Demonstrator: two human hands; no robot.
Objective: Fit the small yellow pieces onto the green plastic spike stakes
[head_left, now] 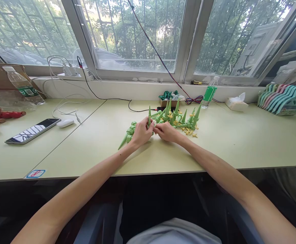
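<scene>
Both hands meet over the pale green table, just in front of a heap of green plastic cone spikes mixed with small yellow parts. My left hand is closed around one upright green spike, whose tip sticks up above the fingers. My right hand pinches at the same spike from the right; what its fingertips hold is too small to make out. A row of finished-looking green spikes lies flat to the left of my left hand.
A phone and white mouse lie at left, with red and wooden parts and a water bottle beyond. A green bottle, tissues, pastel hangers and cables line the windowsill side.
</scene>
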